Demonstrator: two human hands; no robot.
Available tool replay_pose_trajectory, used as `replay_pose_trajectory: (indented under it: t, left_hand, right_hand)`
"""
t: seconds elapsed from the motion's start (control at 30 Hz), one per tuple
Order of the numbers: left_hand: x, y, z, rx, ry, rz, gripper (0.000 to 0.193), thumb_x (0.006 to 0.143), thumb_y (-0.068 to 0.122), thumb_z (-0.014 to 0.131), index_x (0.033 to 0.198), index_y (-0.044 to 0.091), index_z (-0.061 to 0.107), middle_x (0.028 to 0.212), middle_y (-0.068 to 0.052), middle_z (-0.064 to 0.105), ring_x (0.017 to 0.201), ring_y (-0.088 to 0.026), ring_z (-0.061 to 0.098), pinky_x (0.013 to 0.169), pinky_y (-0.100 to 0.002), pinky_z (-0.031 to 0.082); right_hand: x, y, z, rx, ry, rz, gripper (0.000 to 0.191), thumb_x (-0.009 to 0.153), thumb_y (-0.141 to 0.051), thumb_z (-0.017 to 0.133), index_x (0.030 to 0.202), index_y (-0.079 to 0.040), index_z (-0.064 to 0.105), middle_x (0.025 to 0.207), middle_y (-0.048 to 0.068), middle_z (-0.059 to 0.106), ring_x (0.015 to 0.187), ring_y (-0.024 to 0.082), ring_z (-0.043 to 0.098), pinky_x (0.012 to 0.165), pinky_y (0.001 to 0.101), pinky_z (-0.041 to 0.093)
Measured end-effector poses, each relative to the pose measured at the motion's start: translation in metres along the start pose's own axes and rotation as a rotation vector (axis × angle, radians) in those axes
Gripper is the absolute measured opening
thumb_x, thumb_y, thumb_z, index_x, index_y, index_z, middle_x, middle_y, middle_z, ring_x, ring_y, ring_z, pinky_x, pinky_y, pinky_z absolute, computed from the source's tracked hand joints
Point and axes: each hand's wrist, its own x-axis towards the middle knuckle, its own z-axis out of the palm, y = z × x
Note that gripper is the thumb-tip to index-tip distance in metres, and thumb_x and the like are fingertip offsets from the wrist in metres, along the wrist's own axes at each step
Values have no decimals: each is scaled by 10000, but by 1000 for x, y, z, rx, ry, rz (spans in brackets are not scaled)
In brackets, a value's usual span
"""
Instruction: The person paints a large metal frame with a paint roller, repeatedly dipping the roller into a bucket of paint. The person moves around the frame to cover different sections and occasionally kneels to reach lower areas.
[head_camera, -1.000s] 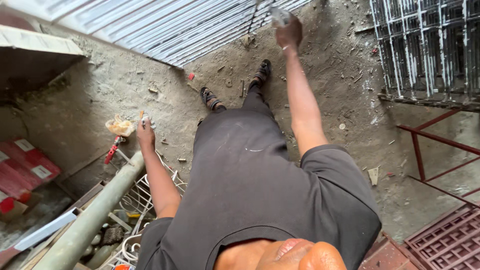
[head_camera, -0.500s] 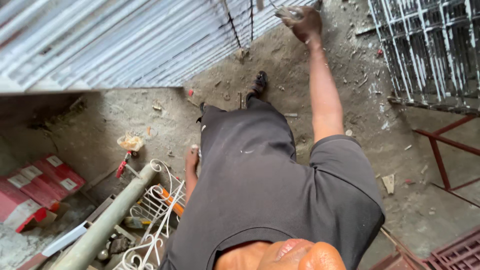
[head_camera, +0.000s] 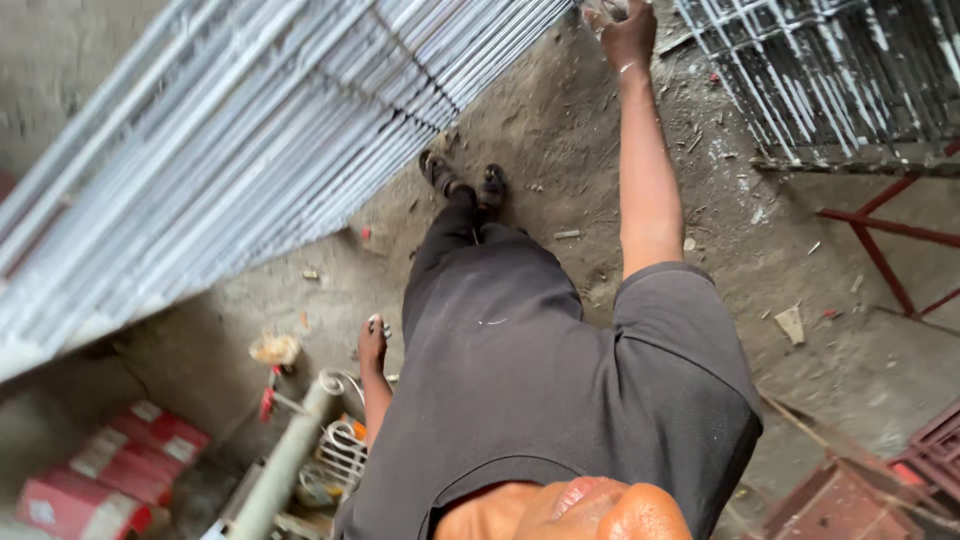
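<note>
Stacked white-painted steel mesh panels (head_camera: 250, 150) are gripped at one o'clock by the right hand (head_camera: 625, 35); steadier footing is advised (left hand (head_camera: 372, 340) hangs loosely open).

The person wears a dark grey short-sleeved shirt (head_camera: 560, 380), loose, with wide sleeves ending above the elbows. Dark trousers (head_camera: 470, 250) of much the same shade run down to black open sandals (head_camera: 465, 180). Both forearms are bare, without gloves.
</note>
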Motion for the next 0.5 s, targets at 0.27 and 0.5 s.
replay_pose_trajectory:
  t: [0.27, 0.5]
  left_hand:
    - [66, 92, 7, 318, 34, 290, 491, 1048, 467, 591, 1104, -15, 667, 932, -176, 702, 850, -249, 656, 761, -393, 496]
    - [55, 179, 45, 133, -8, 289, 476, 1033, 455, 547, 1223, 30, 647, 1047, -158, 723, 930, -259, 674, 823, -391, 508]
  right_hand:
    - [51, -12, -7, 112, 161, 488, 665, 811, -288, 813, 1281, 74, 512, 1228, 239, 632, 1082, 335, 699, 862, 423, 608]
    - [122, 25, -22, -81, 308, 372, 669, 837, -346, 869, 1277, 77, 594, 1232, 258, 662, 1156, 379, 662, 995, 456, 531]
